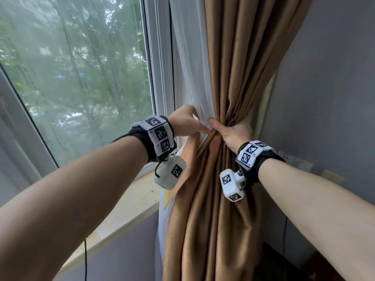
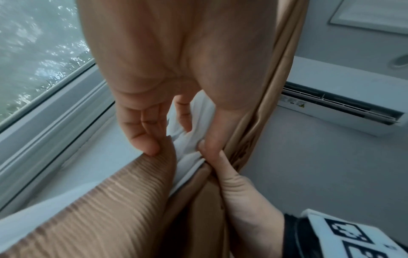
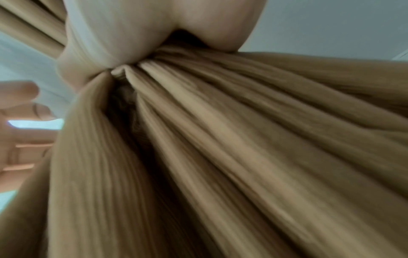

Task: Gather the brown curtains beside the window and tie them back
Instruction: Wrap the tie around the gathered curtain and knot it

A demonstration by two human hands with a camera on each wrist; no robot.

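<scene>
The brown curtain [image 1: 233,67] hangs to the right of the window and is bunched into a narrow waist at mid height. My right hand [image 1: 231,131] grips that waist, thumb toward the window; in the right wrist view its palm [image 3: 143,43] squeezes the brown folds [image 3: 220,139]. A white sheer curtain [image 1: 190,57] hangs between the brown one and the window frame. My left hand [image 1: 192,122] holds the sheer right beside the right thumb. The left wrist view has its thumb and fingers [image 2: 143,136] pinching the white fabric [image 2: 187,139], fingertips touching a brown fold [image 2: 132,200].
The window pane [image 1: 77,78] and its white frame [image 1: 160,57] fill the left. A stone sill [image 1: 129,205] runs below it, with a thin black cable [image 1: 85,258] hanging off its edge. A grey wall [image 1: 328,88] stands right, wall sockets [image 1: 288,158] behind my right wrist. An air conditioner [image 2: 342,111] hangs high.
</scene>
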